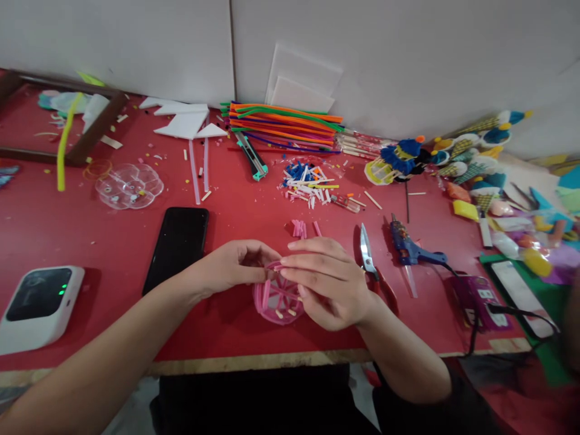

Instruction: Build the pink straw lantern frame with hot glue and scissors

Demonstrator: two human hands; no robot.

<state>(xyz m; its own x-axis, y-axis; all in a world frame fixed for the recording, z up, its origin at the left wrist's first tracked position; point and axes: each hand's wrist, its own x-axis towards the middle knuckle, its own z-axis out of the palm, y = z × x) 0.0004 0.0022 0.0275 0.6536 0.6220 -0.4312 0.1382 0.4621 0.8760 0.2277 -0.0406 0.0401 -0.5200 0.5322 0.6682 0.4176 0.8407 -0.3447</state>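
Observation:
Low in the middle of the view, a round pink wheel-like frame (266,296) with a rim and spokes, seemingly made of fuzzy craft stems, is held just over the table. My left hand (229,263) pinches its upper left rim between thumb and fingers. Over the upper right side, my right hand (333,281) has its fingers closed on the frame and hides part of it. Small cream pegs show at its lower edge. Short cut pink pieces (299,228) lie just beyond my hands.
Red-handled scissors (368,254) and a blue glue gun (410,246) lie right, near a purple power box (480,302). A black phone (176,244) and white device (43,308) sit left. Behind are colourful craft stems (285,124), a cutter knife (251,156) and scraps (308,181).

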